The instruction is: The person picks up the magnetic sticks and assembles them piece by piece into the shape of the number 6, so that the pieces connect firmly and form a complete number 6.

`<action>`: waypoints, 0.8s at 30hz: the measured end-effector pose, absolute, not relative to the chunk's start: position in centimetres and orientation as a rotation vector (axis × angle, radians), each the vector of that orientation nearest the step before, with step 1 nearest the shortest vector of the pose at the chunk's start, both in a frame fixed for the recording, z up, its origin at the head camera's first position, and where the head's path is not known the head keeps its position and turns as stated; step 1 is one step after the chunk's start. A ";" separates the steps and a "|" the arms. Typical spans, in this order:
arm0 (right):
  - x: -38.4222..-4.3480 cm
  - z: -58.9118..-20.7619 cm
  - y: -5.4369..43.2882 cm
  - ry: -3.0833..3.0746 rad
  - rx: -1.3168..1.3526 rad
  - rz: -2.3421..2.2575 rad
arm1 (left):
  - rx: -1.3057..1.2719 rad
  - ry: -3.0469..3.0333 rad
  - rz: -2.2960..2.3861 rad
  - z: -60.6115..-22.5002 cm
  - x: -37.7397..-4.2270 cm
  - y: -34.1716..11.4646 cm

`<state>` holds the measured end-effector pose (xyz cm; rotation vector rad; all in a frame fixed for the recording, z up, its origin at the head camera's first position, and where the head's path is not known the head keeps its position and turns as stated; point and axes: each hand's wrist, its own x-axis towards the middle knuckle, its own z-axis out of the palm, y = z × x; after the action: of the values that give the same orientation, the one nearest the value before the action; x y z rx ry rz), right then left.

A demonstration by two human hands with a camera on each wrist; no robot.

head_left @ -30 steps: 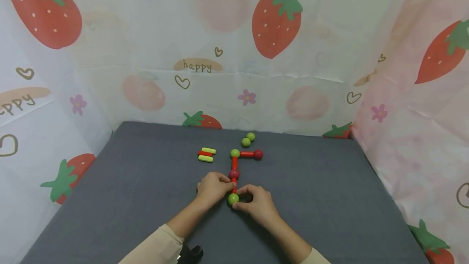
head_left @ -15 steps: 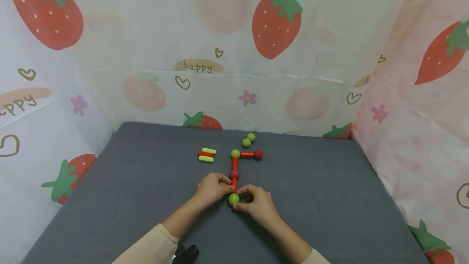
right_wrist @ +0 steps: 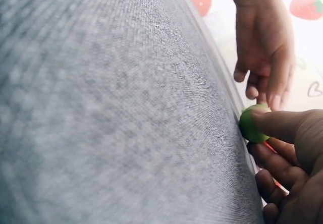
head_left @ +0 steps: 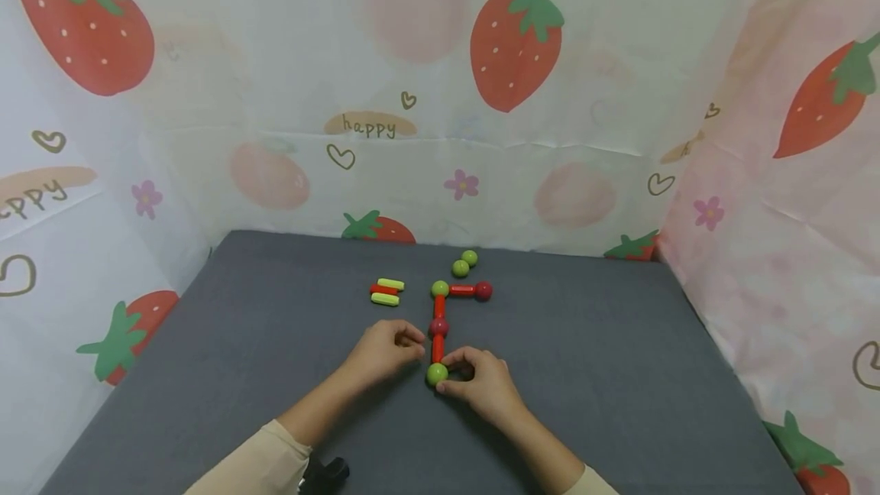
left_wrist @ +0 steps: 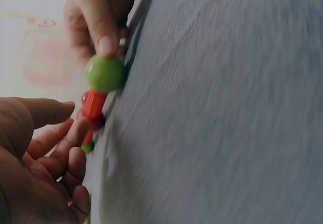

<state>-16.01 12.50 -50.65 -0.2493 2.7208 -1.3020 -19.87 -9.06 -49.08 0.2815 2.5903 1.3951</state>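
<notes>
On the grey cloth-covered table (head_left: 591, 373), an angled chain of balls and rods is laid out flat. Its end nearest the person is formed by a near green ball (head_left: 437, 374), which is met by a lower red rod (head_left: 438, 350); these are followed, farther away, by a middle dark red ball (head_left: 438, 327), an upper red rod (head_left: 439, 306) and a corner green ball (head_left: 440, 289). From that corner, a sideways red rod (head_left: 462, 290) is directed rightward and is capped by an end dark red ball (head_left: 484, 291). By the right hand (head_left: 481, 384), the near green ball is pinched between thumb and finger, the grip being closed to the ball's width. By the left hand (head_left: 386, 348), nothing is held: thumb and loosely bent fingers are parted, and the hand is placed just left of the lower red rod, apart from it. Beyond the corner, two loose green balls (head_left: 461, 268) are set close together. Well to the chain's left, a loose red rod (head_left: 383, 290) is flanked by two yellow rods (head_left: 384, 299). The table is backed by a strawberry-printed curtain (head_left: 275, 98).
</notes>
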 end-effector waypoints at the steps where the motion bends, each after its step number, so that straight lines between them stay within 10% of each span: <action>1: -16.0 -50.7 12.5 2.718 -0.249 -1.301 | 0.286 2.611 1.384 -49.0 -20.0 -9.4; 24: -16.1 -51.1 12.9 2.702 -0.294 -1.309 | 0.282 2.964 1.096 -49.7 -27.5 -16.0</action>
<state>-16.14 12.87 -51.11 -0.2944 2.7019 -1.3090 -27.47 -16.00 -49.65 0.2822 2.9644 1.0955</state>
